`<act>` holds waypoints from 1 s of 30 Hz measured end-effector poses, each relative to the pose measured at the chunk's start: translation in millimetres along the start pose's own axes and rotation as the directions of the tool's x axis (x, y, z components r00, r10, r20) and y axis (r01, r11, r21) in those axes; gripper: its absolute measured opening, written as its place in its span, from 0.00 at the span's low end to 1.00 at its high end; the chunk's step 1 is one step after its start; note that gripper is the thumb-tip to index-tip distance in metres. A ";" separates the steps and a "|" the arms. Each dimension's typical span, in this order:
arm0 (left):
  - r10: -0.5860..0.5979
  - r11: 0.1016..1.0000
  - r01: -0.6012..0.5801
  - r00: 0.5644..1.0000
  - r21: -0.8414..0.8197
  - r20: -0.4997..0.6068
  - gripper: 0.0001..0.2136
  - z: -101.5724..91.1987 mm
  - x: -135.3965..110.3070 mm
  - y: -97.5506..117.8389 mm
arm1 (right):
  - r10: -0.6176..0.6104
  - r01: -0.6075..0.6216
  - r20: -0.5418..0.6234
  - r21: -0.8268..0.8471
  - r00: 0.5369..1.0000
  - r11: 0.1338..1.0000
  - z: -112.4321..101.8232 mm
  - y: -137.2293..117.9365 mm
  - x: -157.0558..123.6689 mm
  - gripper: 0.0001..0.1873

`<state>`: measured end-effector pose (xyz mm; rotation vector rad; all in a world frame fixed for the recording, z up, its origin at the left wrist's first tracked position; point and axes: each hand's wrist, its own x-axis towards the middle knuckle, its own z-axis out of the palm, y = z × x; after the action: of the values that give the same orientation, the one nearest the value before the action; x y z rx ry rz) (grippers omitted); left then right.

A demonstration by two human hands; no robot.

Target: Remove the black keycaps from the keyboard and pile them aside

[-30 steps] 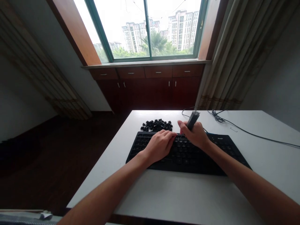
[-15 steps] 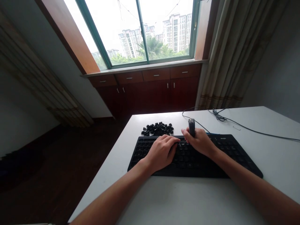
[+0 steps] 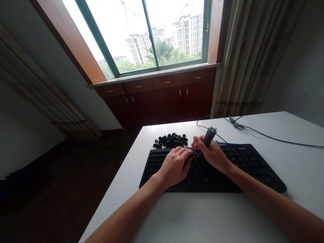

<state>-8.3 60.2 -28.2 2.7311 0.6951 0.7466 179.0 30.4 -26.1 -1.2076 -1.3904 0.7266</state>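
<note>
My left hand [image 3: 176,167] lies curled over the left half of a black computer keyboard [image 3: 250,168], fingertips on the keys and nothing visible in it. My right hand [image 3: 211,153] grips a dark grey keycap puller [image 3: 208,136], its tip tilted up and away from the keys. The hand sits over the keyboard's middle, close to my left fingertips. Just behind the keyboard lies a loose pile of black keycaps [image 3: 170,140], apart from both hands. My hands hide the keys beneath them.
The keyboard sits on a white table [image 3: 202,212] whose left edge drops to a dark floor. A tangled black cable [image 3: 236,126] runs along the table's far right. Wooden cabinets [image 3: 157,101] stand beyond the table, below a window.
The keycap puller has tilted from upright toward the right, and my right hand has shifted slightly left. The whole view has moved, with the window and table higher in the frame.
</note>
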 end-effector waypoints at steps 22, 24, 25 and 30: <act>-0.051 0.998 0.050 0.998 -0.043 -0.033 0.05 2.7 -0.3 -0.5 | 0.133 -0.179 0.148 0.370 0.980 0.912 22.6 2.8 21.4 0.23; -0.060 0.998 0.059 0.997 -0.034 -0.041 0.05 3.2 0.1 -0.6 | 0.148 -0.192 0.140 0.394 0.979 0.899 27.5 7.9 27.1 0.22; -0.062 0.998 0.061 0.997 -0.030 -0.042 0.04 3.4 0.2 -0.7 | 0.152 -0.194 0.135 0.404 0.979 0.894 28.9 10.4 28.8 0.22; -0.050 0.999 0.049 0.998 -0.024 -0.034 0.05 3.6 0.6 -0.7 | 0.141 -0.171 0.102 0.433 0.985 0.885 28.1 16.6 25.6 0.20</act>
<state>-6.2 60.8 -31.2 2.6755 0.7537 0.7881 159.6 64.7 -38.7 -0.9439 -1.1067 1.1377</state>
